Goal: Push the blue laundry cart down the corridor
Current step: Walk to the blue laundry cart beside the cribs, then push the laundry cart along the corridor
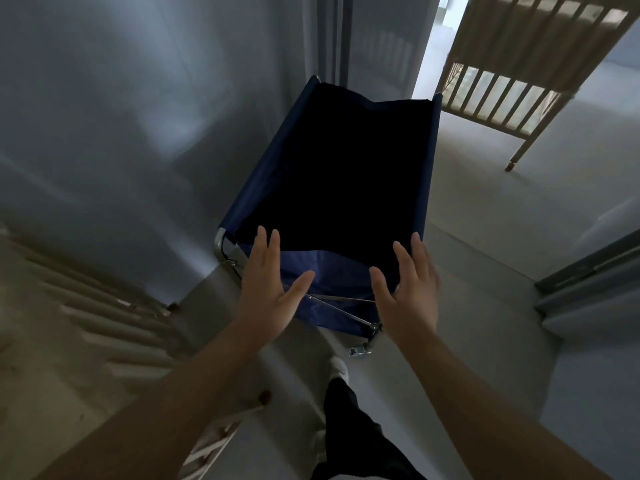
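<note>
The blue laundry cart [256, 188] stands in front of me in the corridor, a fabric bag on a metal frame with a dark inside and a caster low at its near right corner. My left hand [268, 285] is spread flat with fingers apart over the near left rim. My right hand [405, 285] is spread the same way over the near right rim. Neither hand grips the rim; whether the palms touch the fabric I cannot tell.
A grey wall [121, 116] runs close along the cart's left side. A wooden slatted crib [512, 95] stands ahead on the right by a bright doorway. Another slatted wooden frame [104, 323] lies at my left. A door frame [588, 282] juts in at right. My leg and shoe are below.
</note>
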Demonstrator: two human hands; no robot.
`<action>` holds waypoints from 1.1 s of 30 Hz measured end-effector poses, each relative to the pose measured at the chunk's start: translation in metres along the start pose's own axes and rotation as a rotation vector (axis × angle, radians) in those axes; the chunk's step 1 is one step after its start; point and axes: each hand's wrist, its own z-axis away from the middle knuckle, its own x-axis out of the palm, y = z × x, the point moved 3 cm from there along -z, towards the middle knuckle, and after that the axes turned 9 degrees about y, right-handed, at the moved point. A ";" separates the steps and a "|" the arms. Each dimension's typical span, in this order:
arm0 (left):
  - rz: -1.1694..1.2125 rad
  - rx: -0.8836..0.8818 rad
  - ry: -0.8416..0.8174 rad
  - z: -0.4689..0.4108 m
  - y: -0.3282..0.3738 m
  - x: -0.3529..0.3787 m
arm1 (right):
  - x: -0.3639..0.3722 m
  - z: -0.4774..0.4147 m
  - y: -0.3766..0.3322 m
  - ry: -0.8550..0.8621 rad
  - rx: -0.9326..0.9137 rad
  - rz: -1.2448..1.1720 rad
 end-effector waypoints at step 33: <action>-0.751 0.166 -0.234 -0.221 -0.243 0.077 | 0.103 -0.130 0.181 -0.255 0.081 0.646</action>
